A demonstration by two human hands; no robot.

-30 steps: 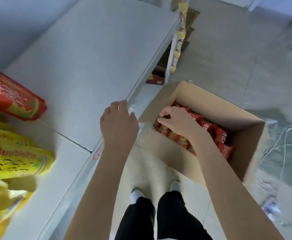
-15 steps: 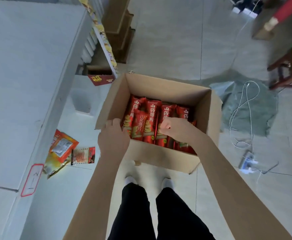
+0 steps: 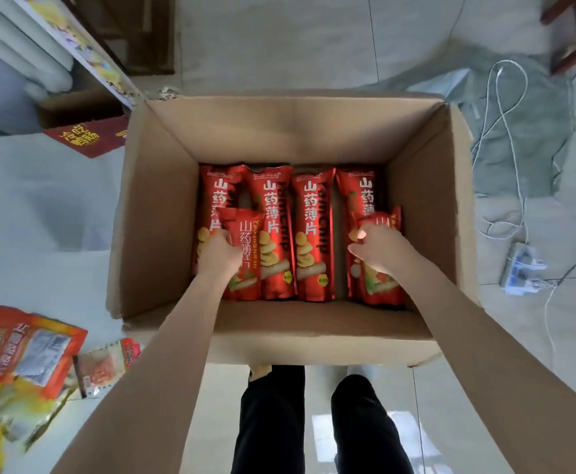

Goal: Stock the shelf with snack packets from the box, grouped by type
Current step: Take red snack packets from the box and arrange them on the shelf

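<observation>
An open cardboard box (image 3: 149,213) stands on the floor in front of my feet. Several long red snack packets (image 3: 312,234) with white lettering lie side by side in its bottom. My left hand (image 3: 219,251) reaches into the box's left side and grips a red packet (image 3: 245,254) lying on top of the others. On the right side, my right hand (image 3: 375,249) grips another red packet (image 3: 384,285) that lies over the rightmost one. The shelf is mostly out of view; only its edge strip (image 3: 84,46) shows at the upper left.
Loose red and yellow snack packets (image 3: 30,354) lie on the floor at the lower left. A dark red carton (image 3: 88,140) sits left of the box. White cables and a power strip (image 3: 522,268) trail on the floor at right, near a grey cloth (image 3: 525,131).
The view has swung from the shelf down onto the box. My left hand has left the shelf edge and gone into the box; both hands now hold packets.
</observation>
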